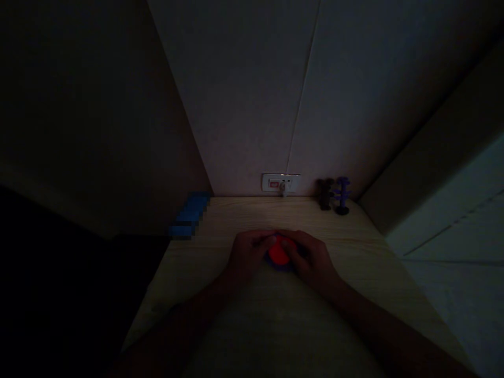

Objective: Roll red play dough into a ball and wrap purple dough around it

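Both my hands grip a small round object [279,255] with a bright red top and a darker purple-blue rim, low over the middle of the wooden tabletop. My left hand [250,252] curls round its left and far side, the thumb at the red top's edge. From the right, my right hand [311,254] closes on it, with its thumb lying on the red top. The fingers meet behind the object and hide its far edge. In this dim light I cannot tell what kind of object it is, nor whether it rests on the wood.
The wooden tabletop [236,325] meets a pale wall with a socket and switch plate [281,182], a plug in it. At the back right stand a dark bear-like figure [325,194] and a purple branched stand [342,197]. A blurred blue item [191,215] lies on the left edge.
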